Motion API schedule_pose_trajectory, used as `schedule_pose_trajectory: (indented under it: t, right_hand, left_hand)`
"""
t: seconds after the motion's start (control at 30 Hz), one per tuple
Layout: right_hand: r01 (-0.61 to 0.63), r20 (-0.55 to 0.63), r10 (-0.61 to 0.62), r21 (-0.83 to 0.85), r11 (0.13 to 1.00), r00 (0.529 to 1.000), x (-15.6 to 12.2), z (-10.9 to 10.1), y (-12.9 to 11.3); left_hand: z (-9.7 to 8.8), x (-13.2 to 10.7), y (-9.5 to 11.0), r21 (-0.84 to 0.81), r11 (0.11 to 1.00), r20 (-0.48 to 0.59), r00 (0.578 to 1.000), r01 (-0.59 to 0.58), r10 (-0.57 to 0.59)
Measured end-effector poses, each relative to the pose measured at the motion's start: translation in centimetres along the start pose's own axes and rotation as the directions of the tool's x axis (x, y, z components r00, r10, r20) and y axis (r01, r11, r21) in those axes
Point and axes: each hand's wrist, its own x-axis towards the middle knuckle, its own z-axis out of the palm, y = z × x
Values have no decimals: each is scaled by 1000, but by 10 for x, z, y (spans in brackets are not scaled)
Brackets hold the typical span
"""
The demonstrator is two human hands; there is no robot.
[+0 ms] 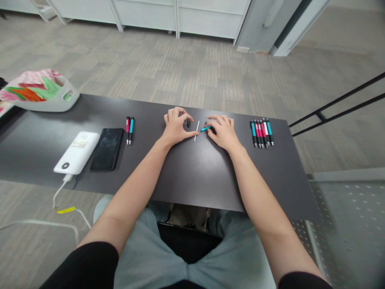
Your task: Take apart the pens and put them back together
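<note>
Both my hands rest on the dark table (186,172) near its far edge. My left hand (177,125) is curled, its fingertips pinched on a small dark pen part (188,123). My right hand (221,130) is closed on a teal pen barrel (206,129) that pokes out to the left. Between the hands lies a thin white refill (196,131), loose on the table. A red pen and a teal pen (129,129) lie side by side to the left. Several red, teal and white pens (262,133) lie in a row at the right.
A black phone (107,148) and a white power bank (77,151) with a cable (61,192) lie at the left. A grey container holding colourful cloth (42,91) stands at the far left edge. Black rails (337,108) run to the right.
</note>
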Motion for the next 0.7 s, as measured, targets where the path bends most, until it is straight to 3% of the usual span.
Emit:
schedule_pose_trajectory:
  t: [0.17, 0.3, 0.43, 0.7]
  right_hand:
    - [-100, -17, 100, -23, 995, 995, -30, -10, -7]
    - [-132, -38, 131, -31, 991, 991, -59, -11, -29]
    - [-182, -113, 181, 4, 983, 977, -87, -7, -57]
    - [-203, -265, 262, 230, 952, 928, -120, 4, -86]
  left_hand:
    - [-8, -28, 7, 2, 999, 51, 998, -35, 35]
    - [-18, -59, 7, -23, 995, 144, 985, -96, 98]
    - [-30, -87, 8, -32, 998, 227, 972, -53, 59]
    - [-35, -134, 28, 62, 998, 145, 989, -2, -7]
